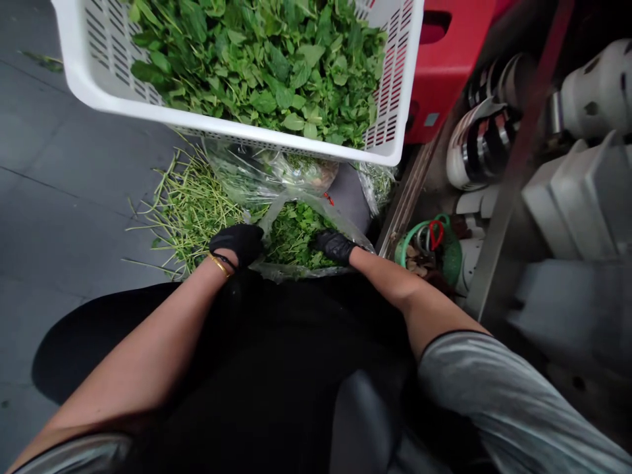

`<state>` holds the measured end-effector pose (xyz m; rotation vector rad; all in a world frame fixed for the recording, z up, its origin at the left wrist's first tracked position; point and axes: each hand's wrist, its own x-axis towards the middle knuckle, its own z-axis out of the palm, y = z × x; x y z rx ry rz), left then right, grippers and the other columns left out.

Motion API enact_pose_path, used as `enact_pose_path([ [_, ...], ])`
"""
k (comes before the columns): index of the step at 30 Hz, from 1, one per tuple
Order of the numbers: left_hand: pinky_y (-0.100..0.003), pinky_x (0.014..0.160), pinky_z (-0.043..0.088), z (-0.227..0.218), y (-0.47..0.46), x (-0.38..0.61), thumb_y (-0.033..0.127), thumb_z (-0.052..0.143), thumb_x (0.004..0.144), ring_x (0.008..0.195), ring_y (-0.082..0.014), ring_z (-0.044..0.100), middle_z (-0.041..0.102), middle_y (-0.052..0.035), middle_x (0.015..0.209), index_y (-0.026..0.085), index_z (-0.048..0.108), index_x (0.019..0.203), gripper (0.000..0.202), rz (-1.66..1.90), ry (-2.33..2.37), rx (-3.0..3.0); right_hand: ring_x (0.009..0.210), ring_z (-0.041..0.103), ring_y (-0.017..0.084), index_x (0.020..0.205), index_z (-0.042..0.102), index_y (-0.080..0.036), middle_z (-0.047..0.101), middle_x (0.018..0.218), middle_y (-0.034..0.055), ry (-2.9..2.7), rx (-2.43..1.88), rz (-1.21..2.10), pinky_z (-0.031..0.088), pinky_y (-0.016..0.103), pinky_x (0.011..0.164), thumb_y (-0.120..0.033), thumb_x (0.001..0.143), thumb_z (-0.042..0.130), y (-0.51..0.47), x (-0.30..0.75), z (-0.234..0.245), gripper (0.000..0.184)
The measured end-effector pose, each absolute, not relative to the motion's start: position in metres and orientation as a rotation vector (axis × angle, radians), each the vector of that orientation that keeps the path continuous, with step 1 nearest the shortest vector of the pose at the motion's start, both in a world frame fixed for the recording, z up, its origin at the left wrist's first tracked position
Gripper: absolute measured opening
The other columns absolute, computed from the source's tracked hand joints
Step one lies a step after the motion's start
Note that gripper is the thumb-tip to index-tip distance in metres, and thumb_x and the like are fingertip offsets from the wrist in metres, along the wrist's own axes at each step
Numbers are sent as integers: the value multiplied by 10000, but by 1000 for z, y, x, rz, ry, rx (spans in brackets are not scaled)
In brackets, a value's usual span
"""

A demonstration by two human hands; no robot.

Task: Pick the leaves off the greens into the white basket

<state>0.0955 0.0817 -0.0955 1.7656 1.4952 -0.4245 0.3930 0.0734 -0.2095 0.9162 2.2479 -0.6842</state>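
Note:
My left hand [237,243] and my right hand [334,245] wear black gloves and sit a short way apart at the mouth of a clear plastic bag [301,204]. Both seem curled on the bag's edge. Chopped leafy greens [296,237] fill the bag between them. A thin gold bangle [218,265] circles my left wrist. Above the bag, a white slotted plastic crate [247,125] is heaped with fresh green leaves [257,66]. A loose pile of pale green stems [190,210] lies left of my left hand.
A red plastic crate [447,72] stands right of the white crate. Further right, a metal rack [513,178] holds white and steel containers [481,145]. A coiled green hose [429,243] lies near my right arm. Grey floor tiles [74,164] spread to the left.

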Motion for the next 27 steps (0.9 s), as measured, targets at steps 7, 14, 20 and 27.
enact_pose_path([
  [7, -461, 836, 553, -92, 74, 101, 271, 561, 892, 1081, -423, 704, 737, -225, 1152, 149, 756, 1166, 358, -633, 1434, 1846, 1482, 371, 381, 1624, 236, -40, 383, 1597, 284, 2346, 821, -590, 187, 561, 1235, -142, 913, 504, 58, 347, -244, 767],
  [14, -432, 843, 544, -78, 81, 102, 268, 548, 896, 1084, -425, 701, 738, -218, 1141, 132, 767, 1135, 352, -589, 1471, 1832, 1268, 606, 329, 1472, 483, 6, 599, 1389, 302, 2199, 824, -653, 401, 480, 1119, -116, 926, 452, 43, 372, -249, 561],
  [20, -367, 819, 550, -61, 80, 103, 250, 511, 912, 1069, -349, 723, 743, -192, 1174, 156, 747, 1134, 337, -632, 1362, 1952, 1229, 630, 354, 1277, 664, -21, 665, 1299, 269, 2182, 795, -645, 465, 491, 1068, -124, 912, 506, 41, 393, -239, 411],
  [27, -400, 816, 555, -71, 71, 100, 188, 519, 868, 1064, -392, 719, 740, -245, 1148, 94, 752, 1141, 371, -609, 1309, 1974, 1167, 690, 345, 1544, 425, -44, 676, 1306, 263, 2084, 876, -678, 551, 447, 970, -219, 823, 697, 33, 393, -238, 790],
])
